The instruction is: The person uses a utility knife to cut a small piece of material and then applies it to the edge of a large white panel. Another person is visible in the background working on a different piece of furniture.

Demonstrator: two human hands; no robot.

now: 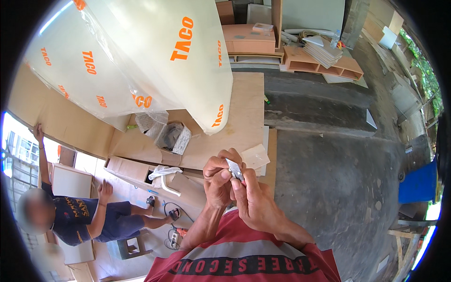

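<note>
Close together in front of my chest, both hands pinch one small flat silvery-grey piece with a slanted end [233, 167]. Its exact kind is too small to make out. The fingers of my left hand [217, 181] are curled, with thumb and forefinger at the piece's left side. My right hand [257, 199] grips its lower right part, where a darker bit shows between the fingertips. Behind the hands lies a wooden panel [249, 101] with a pale rectangular offcut [255, 156] near its corner.
A large film-wrapped sheet [155, 56] curves over the panel at upper left. An open box [174, 137] stands beneath it. At left, another person [94, 216] reaches up to a panel. Wooden drawer boxes [324, 63] and stacked boards sit far right; a blue bin [417, 183] stands right.
</note>
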